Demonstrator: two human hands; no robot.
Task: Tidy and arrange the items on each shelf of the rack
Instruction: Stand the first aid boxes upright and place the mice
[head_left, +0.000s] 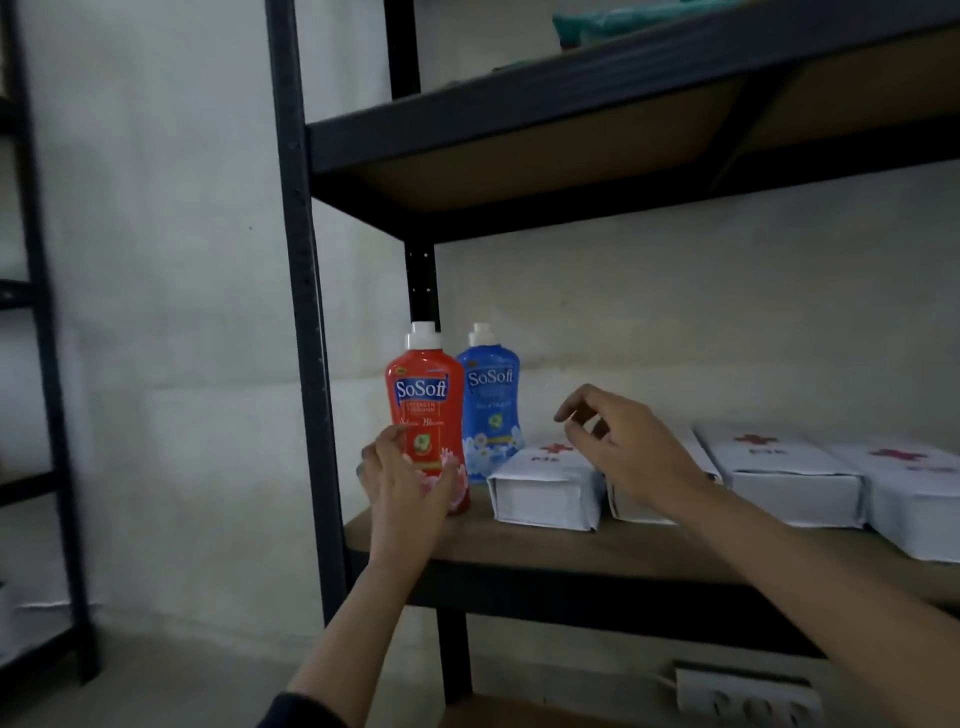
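A red SoSoft bottle (426, 400) stands upright at the left end of the wooden shelf (597, 543), with a blue SoSoft bottle (491, 405) upright just behind and to its right. My left hand (402, 480) wraps round the lower part of the red bottle. To the right lie several white boxes with red crosses, the nearest box (543, 486) beside the bottles. My right hand (618, 447) hovers over the first two boxes with loosely curled fingers and holds nothing.
The black metal rack post (306, 312) rises just left of the bottles. An upper shelf (623, 124) carries a teal bundle (587, 23). More white boxes (789, 473) fill the shelf's right side. A white power strip (748, 693) lies below. Another dark rack (41, 364) stands at far left.
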